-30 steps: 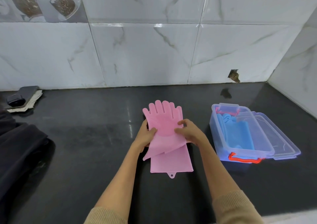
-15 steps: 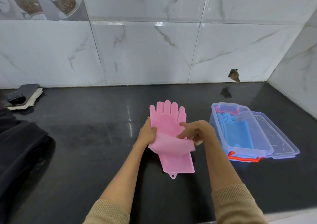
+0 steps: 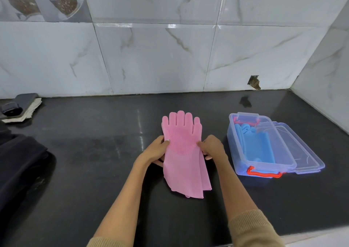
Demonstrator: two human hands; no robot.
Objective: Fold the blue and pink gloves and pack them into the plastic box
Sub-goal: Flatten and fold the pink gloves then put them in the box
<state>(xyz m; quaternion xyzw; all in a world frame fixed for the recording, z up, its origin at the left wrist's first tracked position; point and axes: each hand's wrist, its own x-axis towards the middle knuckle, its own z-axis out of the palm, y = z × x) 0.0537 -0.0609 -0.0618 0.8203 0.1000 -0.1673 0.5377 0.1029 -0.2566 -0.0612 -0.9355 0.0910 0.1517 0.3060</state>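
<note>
Two pink gloves [image 3: 182, 152] lie stacked on the black counter, fingers pointing to the wall, cuffs toward me. My left hand [image 3: 155, 151] pinches their left edge at the palm and my right hand [image 3: 212, 148] pinches the right edge. To the right stands the clear plastic box [image 3: 236, 152] with red handles, open. The blue gloves [image 3: 256, 146] lie flat inside it.
The box's clear lid [image 3: 306, 156] lies against its right side. A dark cloth [image 3: 17, 167] is heaped at the left edge, and a dark object on a rag [image 3: 18, 106] sits by the back wall. Tiled walls close the back and right.
The cuff that was folded up over the palm has been laid back down. Both gloves now lie flat and aligned, with my hands moved to their two side edges.
</note>
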